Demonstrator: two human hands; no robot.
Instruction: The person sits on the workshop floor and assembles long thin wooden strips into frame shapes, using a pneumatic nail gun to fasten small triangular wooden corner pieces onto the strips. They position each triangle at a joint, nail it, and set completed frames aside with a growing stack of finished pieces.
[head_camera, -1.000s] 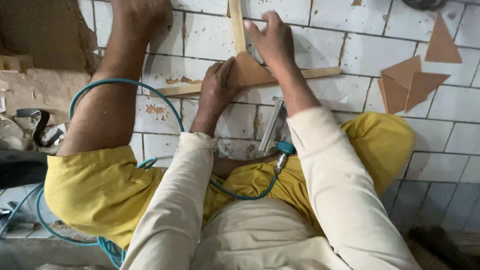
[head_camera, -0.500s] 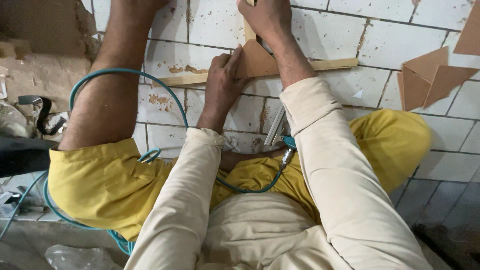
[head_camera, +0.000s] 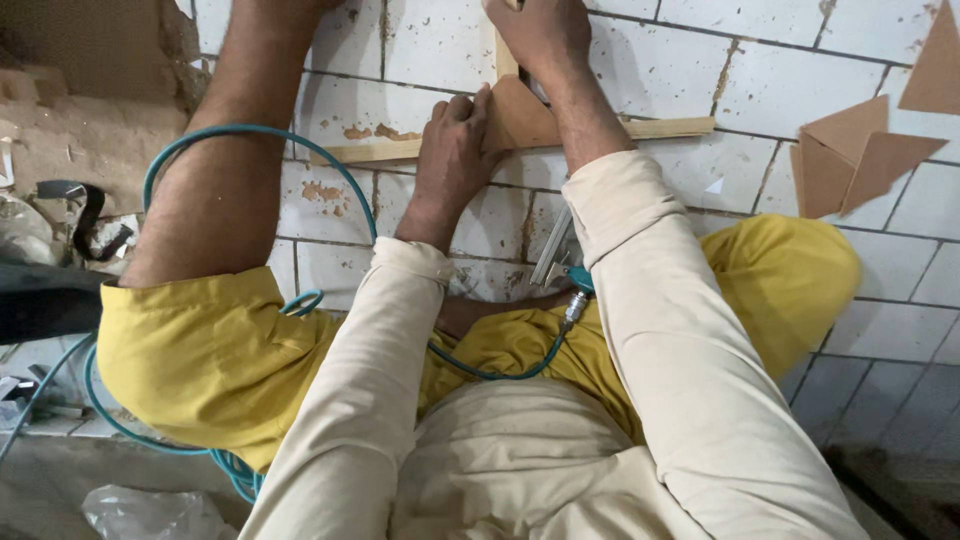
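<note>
Wood frame work on tiled floor (head_camera: 440, 40), judged mid-way: two strips (head_camera: 660, 128) already crossed at right angle, triangle gusset (head_camera: 520, 115) set in the corner; fixing looks not yet done. Left hand (head_camera: 455, 140) flat-ish, fingers curled, pressing gusset's left edge and horiz. strip down. Right hand (head_camera: 540, 35) closed over the upright strip just above gusset, palm down; what it grips underneath, can't tell. Gusset lies between both hands, touching each. Air tool (head_camera: 560, 262) w/ teal hose (head_camera: 250, 140) rests near lap, below right forearm, not in hand. Spare triangles (head_camera: 850, 150) well off to the right. Bare knee and yellow shorts (head_camera: 200, 360) at left.
</note>
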